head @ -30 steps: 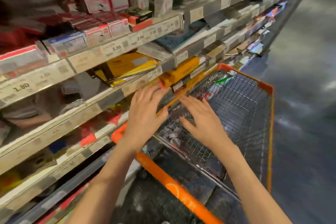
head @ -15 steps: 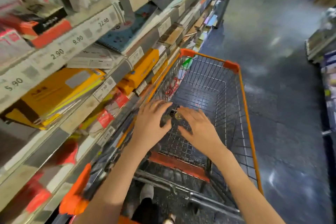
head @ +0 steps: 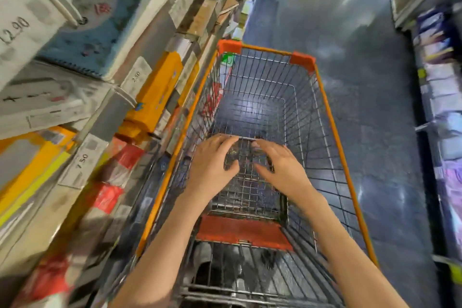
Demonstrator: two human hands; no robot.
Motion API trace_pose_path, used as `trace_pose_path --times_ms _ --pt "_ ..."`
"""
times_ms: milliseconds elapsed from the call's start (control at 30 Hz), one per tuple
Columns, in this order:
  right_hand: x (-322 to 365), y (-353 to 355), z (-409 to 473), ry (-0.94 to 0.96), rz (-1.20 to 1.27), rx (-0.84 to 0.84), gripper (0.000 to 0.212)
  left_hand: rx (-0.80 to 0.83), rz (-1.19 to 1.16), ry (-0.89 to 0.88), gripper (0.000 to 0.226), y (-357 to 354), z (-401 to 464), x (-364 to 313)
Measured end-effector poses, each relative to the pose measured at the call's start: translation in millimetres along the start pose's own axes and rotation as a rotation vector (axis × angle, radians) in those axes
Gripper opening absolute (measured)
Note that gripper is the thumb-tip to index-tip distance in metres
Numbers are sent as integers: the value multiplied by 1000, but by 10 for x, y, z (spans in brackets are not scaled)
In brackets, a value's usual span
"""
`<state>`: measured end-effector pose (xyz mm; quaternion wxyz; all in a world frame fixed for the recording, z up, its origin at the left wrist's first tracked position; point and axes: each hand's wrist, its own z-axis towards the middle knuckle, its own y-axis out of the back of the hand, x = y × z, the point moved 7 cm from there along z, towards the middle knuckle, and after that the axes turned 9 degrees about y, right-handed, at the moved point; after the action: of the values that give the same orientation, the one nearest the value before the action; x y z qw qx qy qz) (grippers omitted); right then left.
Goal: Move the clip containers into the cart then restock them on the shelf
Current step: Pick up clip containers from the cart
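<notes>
Tight on the shelf side, wide open on the aisle side

The cart (head: 332, 117) sat pretty much right against the shelving (head: 110, 117) on the left, so no room to slip a hand down between them there. The top of the basket was open and its front half had free space over the wire floor. Both hands, the left hand (head: 212, 165) and the right hand (head: 282, 170), took up the near end above the folded child seat (head: 242, 231). Right of the cart the aisle floor (head: 380, 97) ran open to another shelf unit (head: 440, 87).
</notes>
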<state>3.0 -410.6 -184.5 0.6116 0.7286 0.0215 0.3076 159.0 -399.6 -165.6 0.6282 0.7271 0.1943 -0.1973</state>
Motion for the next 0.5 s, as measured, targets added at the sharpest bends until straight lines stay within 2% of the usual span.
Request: trace_pose_path --times_ms 200,500 --pt "-552 -268 83 -149 72 69 61 62 -21 13 51 -396 277 32" --pt "-1259 -988 337 -228 163 170 65 122 -49 106 59 -1071 697 176"
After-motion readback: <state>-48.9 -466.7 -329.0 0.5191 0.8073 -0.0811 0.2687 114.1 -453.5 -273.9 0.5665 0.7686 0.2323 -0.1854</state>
